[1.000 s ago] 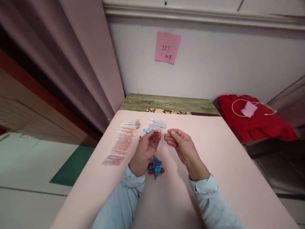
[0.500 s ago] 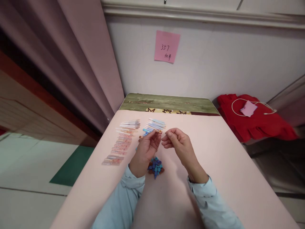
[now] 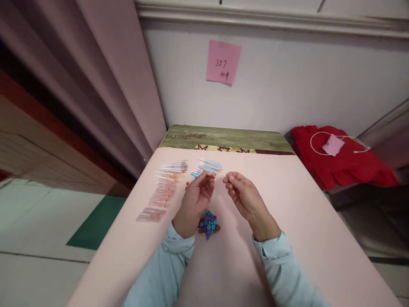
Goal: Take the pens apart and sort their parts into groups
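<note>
My left hand [image 3: 195, 200] is raised over the pink table [image 3: 297, 221], fingers curled and pinching a tiny orange bead [image 3: 215, 175] at its fingertips. Facing it, my right hand [image 3: 244, 194] has thumb and forefinger pressed together; what they pinch is too small to make out. Below the hands a small heap of blue and brown cube beads [image 3: 207, 223] lies on the table. Just beyond the left fingertips lies a bunch of blue and white thin sticks [image 3: 207, 166].
Rows of pinkish sticks and small packets [image 3: 162, 192] run down the table's left side. A green patterned board [image 3: 225, 138] lies at the far edge. A red cloth [image 3: 341, 160] with a white cord is at right. A pink note [image 3: 223, 62] hangs on the wall.
My right hand came close to the left fingertips half a second ago and has now drawn back to the right a little. The left hand stayed nearly still.
</note>
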A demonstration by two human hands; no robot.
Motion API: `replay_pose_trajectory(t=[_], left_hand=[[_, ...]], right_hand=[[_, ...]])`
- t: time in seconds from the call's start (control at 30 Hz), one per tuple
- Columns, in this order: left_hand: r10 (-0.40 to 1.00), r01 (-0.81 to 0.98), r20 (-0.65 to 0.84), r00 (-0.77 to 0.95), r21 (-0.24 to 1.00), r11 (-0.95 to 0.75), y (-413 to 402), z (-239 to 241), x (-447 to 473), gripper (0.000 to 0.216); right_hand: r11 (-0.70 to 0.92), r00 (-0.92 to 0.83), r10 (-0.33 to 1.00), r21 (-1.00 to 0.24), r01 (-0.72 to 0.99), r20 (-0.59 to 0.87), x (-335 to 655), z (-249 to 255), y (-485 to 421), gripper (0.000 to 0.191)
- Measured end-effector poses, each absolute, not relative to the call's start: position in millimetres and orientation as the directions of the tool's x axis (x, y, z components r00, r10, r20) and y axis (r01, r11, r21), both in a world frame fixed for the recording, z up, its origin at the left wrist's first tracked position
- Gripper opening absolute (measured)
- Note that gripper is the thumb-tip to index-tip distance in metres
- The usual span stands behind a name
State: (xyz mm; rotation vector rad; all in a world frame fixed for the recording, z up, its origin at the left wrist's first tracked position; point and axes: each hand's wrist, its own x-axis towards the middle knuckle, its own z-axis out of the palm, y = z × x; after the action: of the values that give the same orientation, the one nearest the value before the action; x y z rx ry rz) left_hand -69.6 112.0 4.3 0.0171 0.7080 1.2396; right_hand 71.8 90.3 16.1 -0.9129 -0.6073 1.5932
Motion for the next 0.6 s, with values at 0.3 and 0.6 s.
replay_pose_trajectory(t=[0.3,0.6], left_hand=[[0.867,-0.872,-0.486,0.113,0.369,0.321,113.7,2.8,-68.2,0.025],[0.870,-0.873,-0.482,0.109,0.372,0.316,114.5,3.7,-69.3,0.024]], right_hand=[[-0.219,-0.073,0.971,-0.718,-0.660,-0.228,71.5,12.5,90.5,0.010],[-0.254,-0.132,0.964,-0.644,-0.721,-0.233,70.7,18.7,89.3,0.018]])
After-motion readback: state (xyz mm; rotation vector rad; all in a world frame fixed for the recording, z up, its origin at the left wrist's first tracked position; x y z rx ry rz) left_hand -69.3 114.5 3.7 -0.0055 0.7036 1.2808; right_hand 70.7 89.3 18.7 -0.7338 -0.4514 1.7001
